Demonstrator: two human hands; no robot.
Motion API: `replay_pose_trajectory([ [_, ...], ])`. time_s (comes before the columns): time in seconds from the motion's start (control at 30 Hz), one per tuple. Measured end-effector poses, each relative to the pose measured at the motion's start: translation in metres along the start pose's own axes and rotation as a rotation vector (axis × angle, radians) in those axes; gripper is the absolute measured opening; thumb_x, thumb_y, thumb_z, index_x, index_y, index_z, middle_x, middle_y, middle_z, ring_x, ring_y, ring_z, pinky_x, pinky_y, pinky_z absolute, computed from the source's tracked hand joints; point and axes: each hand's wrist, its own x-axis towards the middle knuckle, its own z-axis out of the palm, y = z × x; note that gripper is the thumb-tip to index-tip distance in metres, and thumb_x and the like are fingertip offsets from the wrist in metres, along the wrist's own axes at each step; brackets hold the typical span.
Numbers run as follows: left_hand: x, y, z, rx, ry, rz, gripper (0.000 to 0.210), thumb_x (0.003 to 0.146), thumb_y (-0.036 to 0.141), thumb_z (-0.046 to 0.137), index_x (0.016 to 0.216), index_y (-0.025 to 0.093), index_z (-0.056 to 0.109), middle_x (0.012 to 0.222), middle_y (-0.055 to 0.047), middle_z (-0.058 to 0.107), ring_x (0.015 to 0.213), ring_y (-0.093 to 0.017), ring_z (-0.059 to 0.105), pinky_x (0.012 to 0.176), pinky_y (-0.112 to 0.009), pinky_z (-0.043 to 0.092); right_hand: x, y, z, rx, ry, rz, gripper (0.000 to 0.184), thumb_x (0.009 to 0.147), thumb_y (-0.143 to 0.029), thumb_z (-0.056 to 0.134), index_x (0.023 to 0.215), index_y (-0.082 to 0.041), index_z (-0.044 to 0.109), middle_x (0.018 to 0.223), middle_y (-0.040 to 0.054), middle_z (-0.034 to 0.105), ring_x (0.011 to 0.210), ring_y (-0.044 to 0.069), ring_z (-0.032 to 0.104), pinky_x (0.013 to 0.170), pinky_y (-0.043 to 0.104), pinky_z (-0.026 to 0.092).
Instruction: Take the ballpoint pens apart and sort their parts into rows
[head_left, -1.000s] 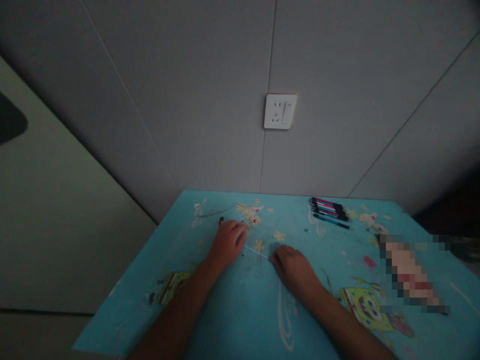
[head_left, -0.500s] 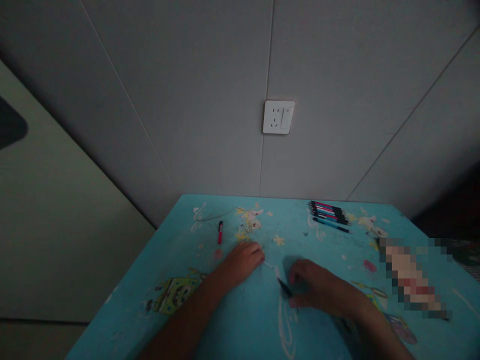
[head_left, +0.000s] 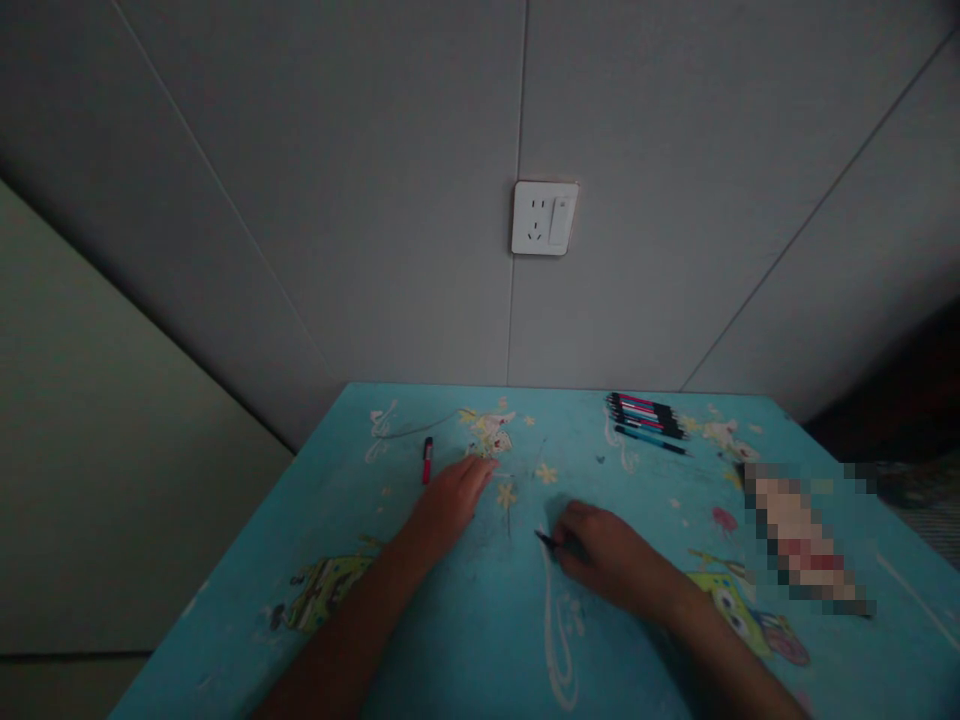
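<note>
My left hand [head_left: 452, 497] lies over the blue tabletop with its fingers together. From its fingertips a thin white stick [head_left: 502, 475] pokes out to the right; the rest of it is hidden. To the right and nearer to me, my right hand [head_left: 596, 545] is closed around a black pen part [head_left: 545, 539], whose pointed end faces left. The palm covers the other end. Just beyond my left hand rests a short red and black pen piece [head_left: 427, 462].
At the far right of the blue table [head_left: 480, 640] lies a row of several pens [head_left: 643, 412], with a blue and black pen [head_left: 651, 441] in front. A blurred-out flat item [head_left: 806, 540] is on the right. The wall behind carries a socket [head_left: 545, 218].
My left hand has moved a little away from me with the white stick. My right fingers, spread wider before, have closed around the black pen part. The view has shifted slightly.
</note>
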Motion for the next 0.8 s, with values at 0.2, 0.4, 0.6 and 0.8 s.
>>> replay_pose_trajectory([
  [0.2,-0.001,0.017,-0.003,-0.077,-0.085,0.094,0.023,0.1,0.02,0.042,0.115,0.02,0.061,0.11,-0.007,0.061,0.103,-0.018,0.058,0.094,-0.036,0.049,0.007,0.008,0.002,0.113,0.034,0.073,0.012,0.092,-0.026,0.049,0.09,-0.021,0.061,0.08,0.0018,0.065,0.07,0.016,0.059,0.065,0.025,0.039],
  [0.4,-0.002,0.028,0.0,-0.127,-0.208,0.196,0.023,0.097,0.019,0.048,0.115,0.019,0.063,0.108,-0.007,0.063,0.103,-0.02,0.058,0.094,-0.036,0.049,0.011,0.01,0.004,0.112,0.139,0.087,0.011,0.094,-0.027,0.049,0.096,-0.021,0.057,0.081,0.0022,0.066,0.072,0.017,0.061,0.065,0.025,0.041],
  [0.6,-0.003,0.031,0.001,-0.158,-0.223,0.182,0.027,0.098,0.023,0.05,0.123,0.022,0.059,0.114,-0.006,0.063,0.108,-0.021,0.057,0.097,-0.038,0.048,0.018,0.008,0.015,0.125,0.247,0.006,0.014,0.095,-0.024,0.049,0.101,-0.021,0.061,0.092,0.0047,0.064,0.083,0.018,0.062,0.077,0.028,0.046],
  [0.8,-0.004,0.03,0.012,-0.237,-0.157,0.1,0.027,0.097,0.031,0.053,0.121,0.021,0.059,0.11,-0.006,0.065,0.104,-0.019,0.059,0.095,-0.036,0.049,0.022,-0.002,0.018,0.244,0.354,-0.133,0.02,0.098,-0.023,0.047,0.109,-0.023,0.064,0.103,0.0063,0.061,0.096,0.018,0.06,0.088,0.032,0.048],
])
